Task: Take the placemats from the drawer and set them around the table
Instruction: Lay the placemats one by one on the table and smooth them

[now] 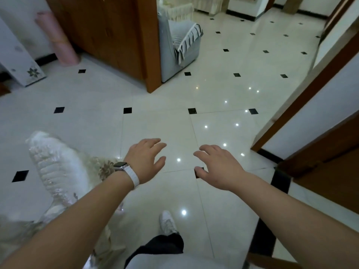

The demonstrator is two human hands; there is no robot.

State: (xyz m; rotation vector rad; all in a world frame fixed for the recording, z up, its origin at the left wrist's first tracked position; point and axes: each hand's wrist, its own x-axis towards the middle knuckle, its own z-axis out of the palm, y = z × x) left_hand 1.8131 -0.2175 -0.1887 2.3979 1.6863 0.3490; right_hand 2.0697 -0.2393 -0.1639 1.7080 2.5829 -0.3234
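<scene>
My left hand, with a white watch on its wrist, is stretched out over the tiled floor, fingers relaxed and holding nothing. Beside it, a little to the right, my right hand is held out the same way, palm down and empty. No placemats and no drawer are in view. At the lower left a chair with a white lace cover under clear plastic stands close to my left forearm.
A wooden cabinet stands ahead at the left, with a grey covered armchair behind it and a pink roll leaning at its left. A wooden door frame runs along the right. My white shoe is on the glossy floor.
</scene>
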